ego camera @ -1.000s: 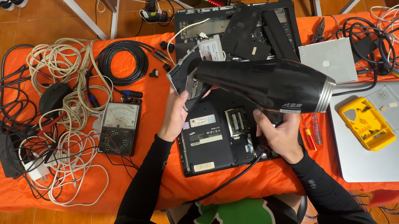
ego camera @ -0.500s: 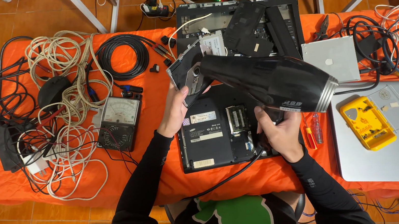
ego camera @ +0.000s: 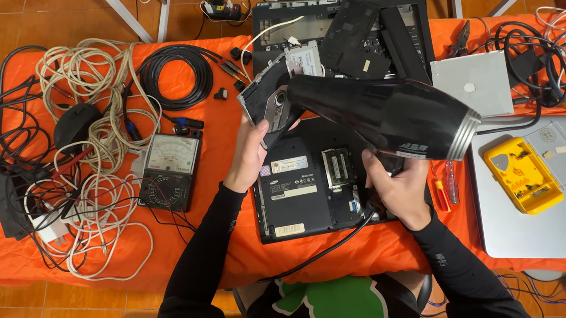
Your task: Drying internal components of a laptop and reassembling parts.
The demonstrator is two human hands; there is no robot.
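My right hand (ego camera: 397, 184) grips the handle of a large black hair dryer (ego camera: 386, 115), whose nozzle points left and up. My left hand (ego camera: 248, 158) holds a small flat grey drive-like component (ego camera: 265, 101) right in front of that nozzle. Both are raised over an upturned black laptop (ego camera: 308, 181) with open memory and drive bays, lying on the orange-covered table (ego camera: 220, 182). The dryer's black cord (ego camera: 324, 248) runs down toward my body.
A second dismantled black laptop (ego camera: 354, 33) lies at the back. Left: an analog multimeter (ego camera: 171, 170), white and black cable tangles (ego camera: 87, 134), a coiled black cable (ego camera: 173, 75). Right: a silver drive (ego camera: 473, 83), yellow box (ego camera: 522, 175), silver laptop (ego camera: 559, 210), red screwdriver (ego camera: 439, 193).
The dryer and the grey component have stayed together over the laptop, shifting only slightly with my head's motion. Both hands keep their grips.
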